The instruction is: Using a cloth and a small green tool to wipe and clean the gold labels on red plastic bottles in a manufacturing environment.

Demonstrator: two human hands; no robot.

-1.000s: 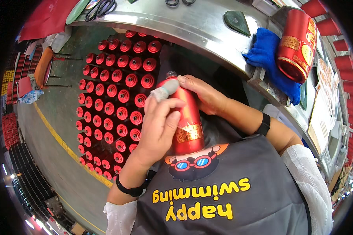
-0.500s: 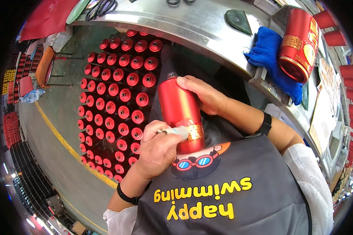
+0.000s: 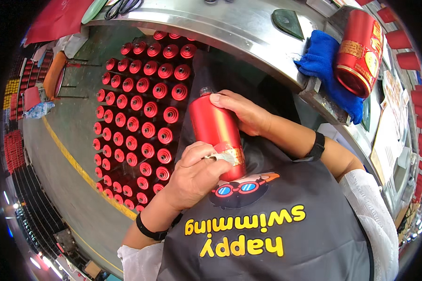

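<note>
A shiny red bottle (image 3: 212, 122) lies slanted across my lap, its short neck pointing away from me. My right hand (image 3: 245, 112) grips its upper end from the right, the thumb on the shoulder beside the neck. Around the base runs a gold decorated band (image 3: 239, 156). My left hand (image 3: 194, 175) pinches a small pale, folded cloth-like pad (image 3: 224, 158) and presses it on that band, covering part of it. The bottle's base rests near the printed front of my dark apron (image 3: 276, 210).
Rows of red bottles (image 3: 143, 84) stand on the floor to the left. Ahead curves a metal table (image 3: 211, 18) bearing a dark green wedge-shaped piece (image 3: 287, 23). Another red bottle (image 3: 358, 54) lies on a blue cloth (image 3: 320, 61) at its right end. An orange chair (image 3: 55, 75) stands far left.
My left hand has slid the pale pad a little to the right along the gold band. The bottle and my right hand have hardly moved.
</note>
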